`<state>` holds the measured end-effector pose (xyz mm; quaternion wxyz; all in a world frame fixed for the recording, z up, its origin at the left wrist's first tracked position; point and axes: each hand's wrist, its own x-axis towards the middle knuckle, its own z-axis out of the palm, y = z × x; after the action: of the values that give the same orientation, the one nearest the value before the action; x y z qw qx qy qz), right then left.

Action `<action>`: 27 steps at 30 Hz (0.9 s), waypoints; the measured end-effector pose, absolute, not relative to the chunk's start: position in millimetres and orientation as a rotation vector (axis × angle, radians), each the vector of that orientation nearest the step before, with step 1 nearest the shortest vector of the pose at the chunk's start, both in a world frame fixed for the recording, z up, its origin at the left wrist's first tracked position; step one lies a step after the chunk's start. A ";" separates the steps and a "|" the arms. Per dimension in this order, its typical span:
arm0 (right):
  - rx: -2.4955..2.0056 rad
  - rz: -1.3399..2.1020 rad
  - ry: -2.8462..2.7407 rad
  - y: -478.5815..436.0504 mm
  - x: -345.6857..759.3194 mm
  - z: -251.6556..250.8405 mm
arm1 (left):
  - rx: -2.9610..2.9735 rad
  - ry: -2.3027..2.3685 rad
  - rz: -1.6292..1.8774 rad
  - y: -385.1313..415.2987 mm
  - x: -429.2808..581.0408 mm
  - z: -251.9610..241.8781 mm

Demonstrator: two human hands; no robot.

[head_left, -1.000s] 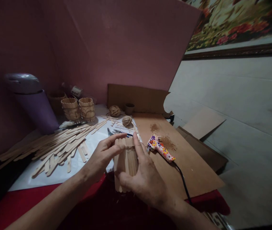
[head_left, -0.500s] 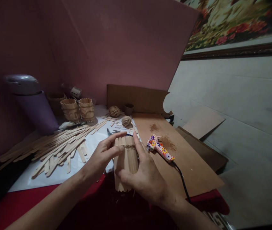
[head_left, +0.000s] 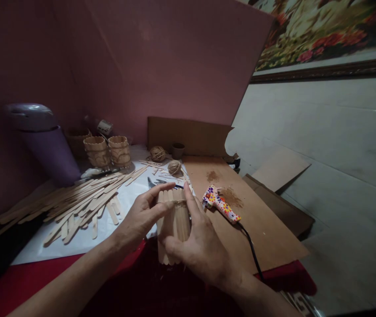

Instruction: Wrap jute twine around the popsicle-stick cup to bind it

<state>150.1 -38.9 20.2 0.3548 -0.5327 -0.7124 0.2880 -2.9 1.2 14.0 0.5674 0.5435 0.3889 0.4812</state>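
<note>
Between my two hands is a cup made of wooden craft sticks, with a band of twine near its upper end. My left hand grips the upper left side, its thumb pressed on the twine. Around the right side wraps my right hand, the thumb low across the front and the index finger stretched up to the rim. The cup is held over the front edge of the table, and its far side is hidden. Just beyond it lie pliers, partly covered by my fingers.
A flowered glue gun with a black cord lies on a brown board. Many loose craft sticks spread to the left. Behind stand two stick cups, a purple thermos, twine balls and a small pot.
My left thumb has shifted slightly to the right along the twine band. The cup and my right hand stay almost in place.
</note>
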 end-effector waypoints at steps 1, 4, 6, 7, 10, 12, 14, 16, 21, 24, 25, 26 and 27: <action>-1.379 0.745 -1.842 -39.0 150.1 20.2 | 1.273 0.915 1.131 1.5 -2.8 13.8; -1.391 0.724 -1.849 -39.4 149.9 18.9 | 1.257 0.915 1.129 1.6 -2.1 14.6; -1.386 0.712 -1.862 -39.9 149.8 17.7 | 1.236 0.912 1.123 0.9 -1.4 16.6; -1.377 0.708 -1.869 -40.2 149.7 17.3 | 1.220 0.910 1.121 0.4 -1.2 17.9; -1.362 0.714 -1.881 -41.1 149.2 17.6 | 1.163 0.877 1.103 -0.6 -1.4 21.4; -1.364 0.716 -1.873 -41.5 148.9 18.5 | 1.134 0.801 1.075 -0.5 -2.6 22.5; -1.372 0.707 -1.859 -41.9 149.0 19.1 | 1.113 0.707 1.044 0.3 -4.2 22.4; -1.363 0.684 -1.856 -42.1 149.4 19.0 | 1.097 0.645 1.035 1.1 -5.3 21.8; -1.338 0.668 -1.868 -42.3 150.1 17.1 | 1.156 0.745 1.066 0.6 -3.3 21.7; -1.355 0.647 -1.864 -43.4 149.2 16.9 | 1.197 0.818 1.076 -0.6 -1.4 22.3; -1.359 0.642 -1.867 -43.9 148.8 17.0 | 1.208 0.831 1.078 -0.8 -1.2 22.2; -1.361 0.636 -1.871 -44.4 148.3 17.3 | 1.221 0.838 1.080 -0.9 -1.1 21.8; -1.363 0.631 -1.875 -44.8 147.8 17.6 | 1.236 0.845 1.081 -0.8 -1.3 21.2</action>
<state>147.8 -44.8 17.6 0.3611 -0.5290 -0.7278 0.2450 -1.3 -0.8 21.2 0.6032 0.5337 0.3649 0.4670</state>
